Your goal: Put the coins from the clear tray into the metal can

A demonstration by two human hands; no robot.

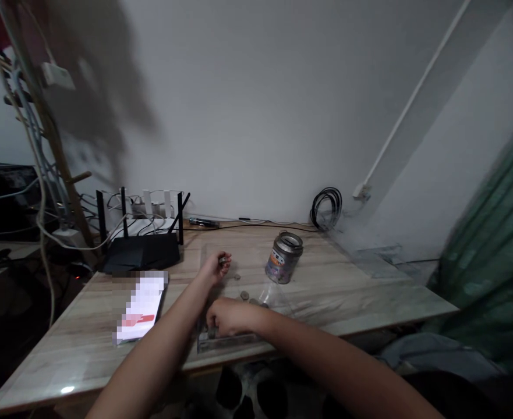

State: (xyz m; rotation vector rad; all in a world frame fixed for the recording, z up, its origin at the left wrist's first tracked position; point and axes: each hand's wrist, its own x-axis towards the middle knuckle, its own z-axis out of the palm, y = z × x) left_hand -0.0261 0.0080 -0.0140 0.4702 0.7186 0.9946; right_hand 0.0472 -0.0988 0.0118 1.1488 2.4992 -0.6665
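Observation:
My left hand [219, 267] is half turned up above the table, fingers curled around what look like small metal coins. My right hand [230, 316] reaches down inside a clear plastic tray [225, 344], its fingers bent together. What those fingertips hold, if anything, is hidden. Close beside the right hand lie several coins [244, 296], with another flat coin [237, 277] just below the left hand. To the right of both hands stands a grey metal can [284, 259] with a printed label and a ring-like top. Clear plastic film [273, 297] spreads in front of it.
On the left, a phone [145, 305] with a lit screen lies near a black router [140, 253] with upright antennas. Cables and a dark slim object [204, 222] run along the wall. A coiled black cable [326, 208] leans at the back right. A green curtain [492, 250] hangs at right.

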